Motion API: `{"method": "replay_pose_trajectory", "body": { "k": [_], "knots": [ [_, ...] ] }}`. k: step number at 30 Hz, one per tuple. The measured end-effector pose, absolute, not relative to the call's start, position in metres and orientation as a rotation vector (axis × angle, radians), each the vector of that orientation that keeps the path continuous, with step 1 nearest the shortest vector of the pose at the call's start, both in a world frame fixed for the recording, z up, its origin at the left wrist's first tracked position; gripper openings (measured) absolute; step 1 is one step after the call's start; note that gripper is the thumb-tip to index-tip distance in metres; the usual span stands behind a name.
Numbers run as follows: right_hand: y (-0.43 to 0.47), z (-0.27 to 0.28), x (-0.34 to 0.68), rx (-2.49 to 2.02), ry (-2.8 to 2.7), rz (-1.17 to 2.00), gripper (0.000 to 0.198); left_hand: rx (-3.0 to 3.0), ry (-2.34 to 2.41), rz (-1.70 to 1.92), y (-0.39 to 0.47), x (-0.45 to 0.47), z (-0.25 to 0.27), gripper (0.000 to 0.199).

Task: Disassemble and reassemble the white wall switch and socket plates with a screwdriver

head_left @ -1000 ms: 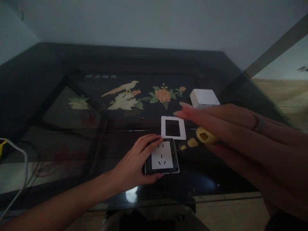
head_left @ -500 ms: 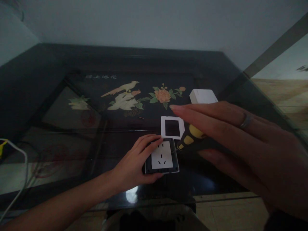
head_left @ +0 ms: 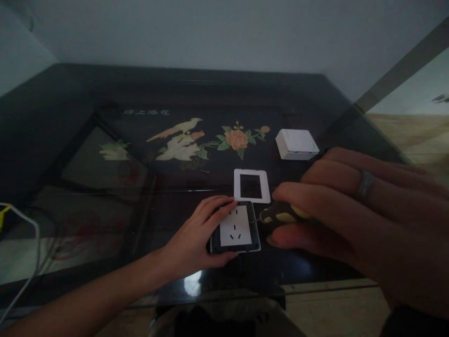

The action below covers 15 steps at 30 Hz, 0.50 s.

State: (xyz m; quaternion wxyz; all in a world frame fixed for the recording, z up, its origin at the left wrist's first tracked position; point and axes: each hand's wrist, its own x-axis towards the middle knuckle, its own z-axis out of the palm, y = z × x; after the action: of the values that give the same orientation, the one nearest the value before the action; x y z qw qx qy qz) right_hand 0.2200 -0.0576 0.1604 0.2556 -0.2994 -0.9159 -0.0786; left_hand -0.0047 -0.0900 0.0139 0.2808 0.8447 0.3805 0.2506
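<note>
A wall socket (head_left: 235,229) with a white face and dark surround lies on the glossy dark table. My left hand (head_left: 206,231) grips it from the left, thumb along the near edge and fingers over the far edge. In my right hand (head_left: 336,210) is a screwdriver (head_left: 286,215) with a black and yellow handle, held between thumb and fingers. Its thin shaft points left, and the tip meets the socket's right side; exactly what it touches is too small to tell. Just beyond the socket lies a white cover frame (head_left: 237,186).
A white box (head_left: 297,144) stands at the back right. One small screw (head_left: 204,172) lies left of the cover frame. A white cable (head_left: 37,238) with a yellow part hangs at the left edge. Bird and flower pictures decorate the table (head_left: 189,84).
My right fingers have closed from a loose, raised pose onto the screwdriver handle, which now leans lower. More of the white box shows. The left hand and socket have stayed put.
</note>
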Motion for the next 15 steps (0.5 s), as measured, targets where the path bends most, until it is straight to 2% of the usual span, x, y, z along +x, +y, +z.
{"method": "replay_pose_trajectory", "body": {
  "k": [3,6,9,12,15],
  "knots": [
    [-0.0563,0.1617,0.2251,-0.757,-2.548,-0.067,0.026,2.276,1.027,0.664,-0.0899,-0.0046,0.0153,0.085],
    [-0.0574,0.162,0.228,-0.691,-2.56,0.122,0.038,2.298,1.032,0.656,-0.0908,-0.0038,0.0158,0.086],
    [-0.0594,0.1618,0.2268,-0.629,-2.502,0.267,0.026,2.293,1.047,0.669,-0.0919,-0.0035,0.015,0.086],
    [-0.0582,0.1602,0.2243,-0.705,-2.491,0.199,0.012,2.292,1.033,0.69,-0.0919,-0.0038,0.0139,0.085],
    [-0.0546,0.156,0.2226,-0.881,-2.47,-0.003,0.022,2.29,1.02,0.663,-0.0905,-0.004,0.0141,0.085]
  ]
}}
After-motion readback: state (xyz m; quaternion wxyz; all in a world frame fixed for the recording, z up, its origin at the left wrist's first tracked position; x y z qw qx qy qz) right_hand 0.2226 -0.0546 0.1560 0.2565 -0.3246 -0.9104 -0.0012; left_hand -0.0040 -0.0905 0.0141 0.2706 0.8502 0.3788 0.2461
